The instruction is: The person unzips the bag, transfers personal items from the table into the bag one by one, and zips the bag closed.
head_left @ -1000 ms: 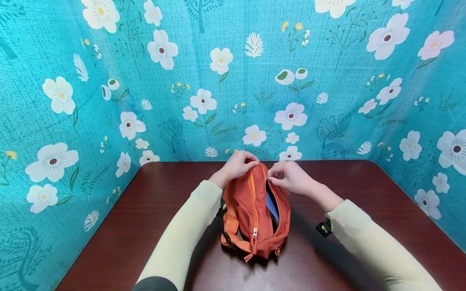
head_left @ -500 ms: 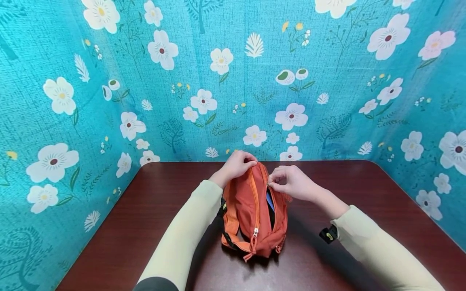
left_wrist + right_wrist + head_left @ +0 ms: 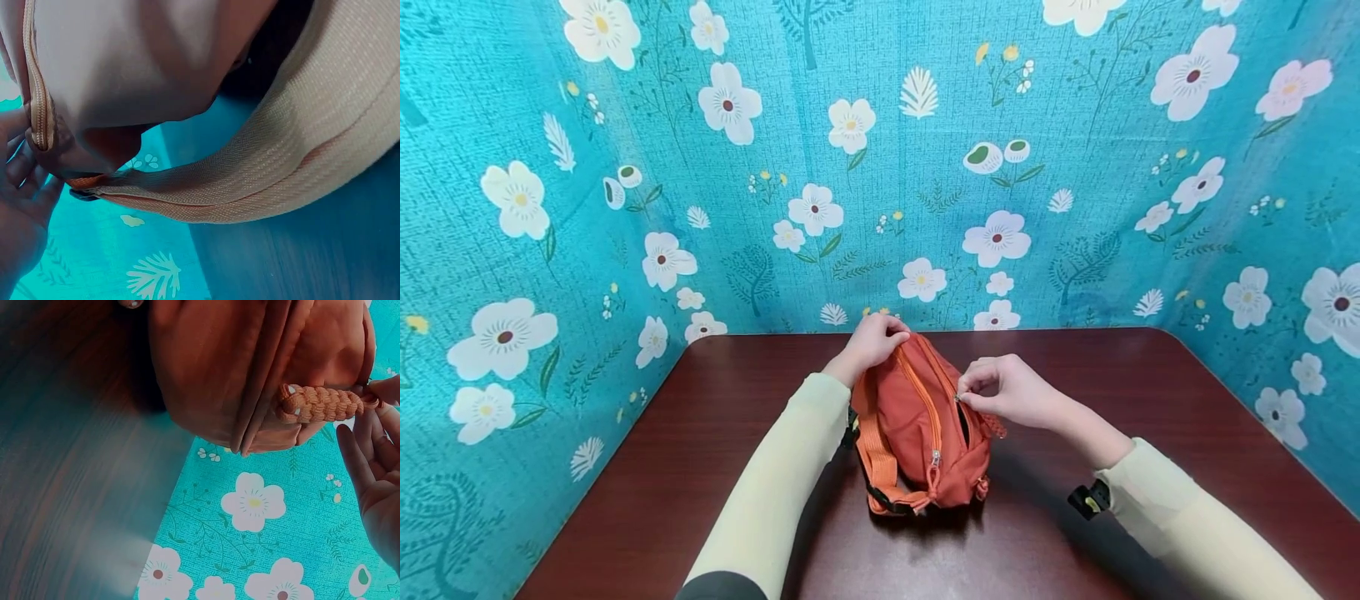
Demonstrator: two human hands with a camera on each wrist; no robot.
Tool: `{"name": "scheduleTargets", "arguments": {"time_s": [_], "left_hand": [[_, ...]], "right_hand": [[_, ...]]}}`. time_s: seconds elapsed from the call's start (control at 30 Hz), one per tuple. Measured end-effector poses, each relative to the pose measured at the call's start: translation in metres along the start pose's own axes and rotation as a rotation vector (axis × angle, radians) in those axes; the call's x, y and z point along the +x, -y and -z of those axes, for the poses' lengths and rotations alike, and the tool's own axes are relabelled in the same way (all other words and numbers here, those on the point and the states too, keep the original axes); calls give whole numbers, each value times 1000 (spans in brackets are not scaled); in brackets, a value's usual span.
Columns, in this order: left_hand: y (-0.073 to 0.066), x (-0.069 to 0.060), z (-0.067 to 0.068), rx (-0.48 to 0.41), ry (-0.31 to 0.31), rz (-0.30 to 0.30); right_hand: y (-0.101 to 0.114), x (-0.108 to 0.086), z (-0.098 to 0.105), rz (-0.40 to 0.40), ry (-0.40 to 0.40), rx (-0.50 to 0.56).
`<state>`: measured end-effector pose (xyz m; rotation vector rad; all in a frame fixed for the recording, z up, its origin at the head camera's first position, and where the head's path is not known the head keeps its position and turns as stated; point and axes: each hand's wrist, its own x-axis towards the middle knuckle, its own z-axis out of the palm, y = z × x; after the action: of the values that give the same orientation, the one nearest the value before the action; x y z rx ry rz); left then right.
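An orange-red waist bag stands on the dark wooden table, its far end held by my left hand. In the left wrist view that hand's fingers are at the bag's end beside a zip and the strap. My right hand pinches the zip pull on the bag's right side, where a short dark opening shows below the fingers. A braided cord hangs from this pull in the right wrist view. The front zip's slider sits at the near end.
The brown table spreads out on both sides of the bag. Behind it and at the sides hangs a teal floral cloth. A loop of orange strap with a black buckle lies at the bag's near left.
My right hand has drawn the zip pull toward me, and the opening has become shorter. The blue thing inside no longer shows. My left hand and the bag's far end have shifted slightly left.
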<state>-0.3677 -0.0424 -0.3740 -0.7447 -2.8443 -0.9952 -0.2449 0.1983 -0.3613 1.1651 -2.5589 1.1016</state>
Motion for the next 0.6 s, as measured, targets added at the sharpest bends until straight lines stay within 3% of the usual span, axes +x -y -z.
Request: {"name": "scheduleTargets", "arguments": {"time_s": [0.37,0.6], "left_hand": [[-2,0,-2,-6,0,-6],[-1,1,-3,-30,-3,-12]], "right_hand": [[14,-14,-5,-14,76,80],[12,-25,-7,6,87,158]]}}
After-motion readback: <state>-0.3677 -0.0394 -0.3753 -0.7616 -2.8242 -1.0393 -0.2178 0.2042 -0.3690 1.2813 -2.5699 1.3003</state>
